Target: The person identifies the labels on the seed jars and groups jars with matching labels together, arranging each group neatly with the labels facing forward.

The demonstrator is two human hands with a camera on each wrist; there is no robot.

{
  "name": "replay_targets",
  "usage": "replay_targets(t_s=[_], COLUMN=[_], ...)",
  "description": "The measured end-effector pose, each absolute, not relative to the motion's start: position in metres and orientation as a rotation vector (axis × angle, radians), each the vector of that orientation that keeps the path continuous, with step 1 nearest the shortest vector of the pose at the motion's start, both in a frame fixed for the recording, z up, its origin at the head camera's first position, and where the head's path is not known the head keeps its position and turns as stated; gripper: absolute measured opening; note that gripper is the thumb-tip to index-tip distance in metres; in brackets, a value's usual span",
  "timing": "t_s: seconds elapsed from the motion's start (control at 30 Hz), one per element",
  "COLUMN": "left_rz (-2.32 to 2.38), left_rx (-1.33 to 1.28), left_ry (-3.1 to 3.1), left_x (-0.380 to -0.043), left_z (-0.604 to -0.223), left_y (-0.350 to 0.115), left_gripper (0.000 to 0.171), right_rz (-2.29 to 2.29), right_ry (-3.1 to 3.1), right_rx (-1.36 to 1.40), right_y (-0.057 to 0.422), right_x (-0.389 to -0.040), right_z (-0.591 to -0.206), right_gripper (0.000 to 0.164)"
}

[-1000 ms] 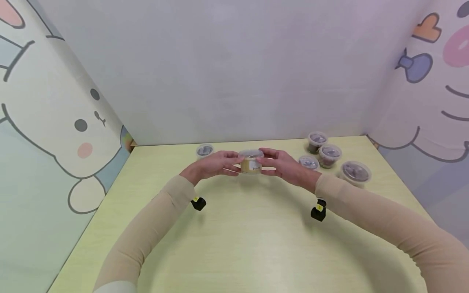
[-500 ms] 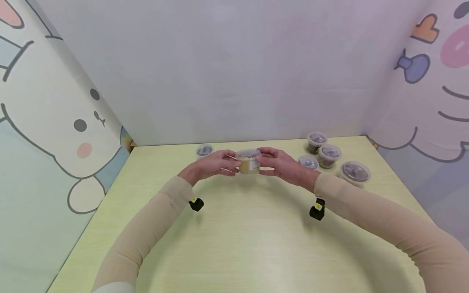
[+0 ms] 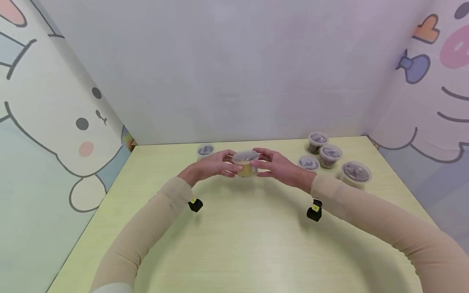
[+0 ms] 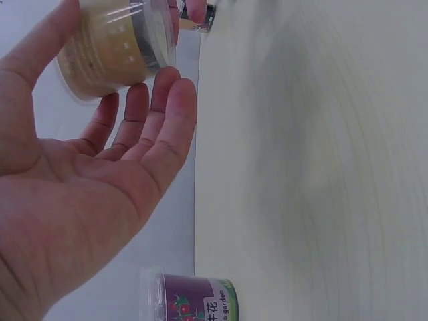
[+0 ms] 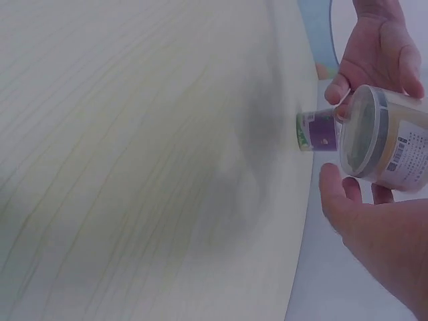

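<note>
A clear plastic tub [image 3: 246, 166] with a pale lid and yellow contents is held above the table between both hands. On its left side my left hand [image 3: 215, 164] grips it with thumb and fingertips. My right hand [image 3: 276, 166] pinches the opposite side, thumb in front and fingers behind. The left wrist view shows the tub [image 4: 107, 50] against the thumb and curled fingertips of the left hand [image 4: 87, 174]. A white barcode label faces the right wrist camera on the tub [image 5: 404, 147].
Behind the left hand stands a lidded purple cup [image 3: 205, 150]. Several lidded tubs stand at the back right, among them a wide tub [image 3: 355, 173] and a smaller tub [image 3: 317, 142]. They rest on a pale wooden table [image 3: 249, 236] before a white curtain [image 3: 227, 73].
The tub has shifted slightly left and turned, so its label has swung toward the right hand. My right hand has moved a little left with it.
</note>
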State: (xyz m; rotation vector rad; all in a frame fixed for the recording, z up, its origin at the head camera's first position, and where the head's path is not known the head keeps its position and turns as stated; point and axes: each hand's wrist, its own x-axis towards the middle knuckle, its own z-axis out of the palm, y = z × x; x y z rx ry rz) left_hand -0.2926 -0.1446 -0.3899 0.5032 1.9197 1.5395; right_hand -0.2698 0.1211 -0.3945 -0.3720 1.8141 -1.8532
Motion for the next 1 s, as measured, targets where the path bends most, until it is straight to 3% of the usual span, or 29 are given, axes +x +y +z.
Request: replay_targets(t_s=[0.67,1.0], left_rz=[1.620,1.593], left_rx=[0.412,0.413], left_ry=[1.899,1.918], left_x=[-0.293,-0.292], left_z=[-0.390,-0.395], left_y=[-0.152,-0.148], left_gripper=[0.046,0.052], right_rz=[-1.930,-1.903], right_ry=[1.799,1.816], right_rx=[-0.323,-0.379], right_y=[0.125,0.118], right_x=[-0.271,-0.271], right_z=[-0.406,-0.403], right_gripper=[0.062,0.071])
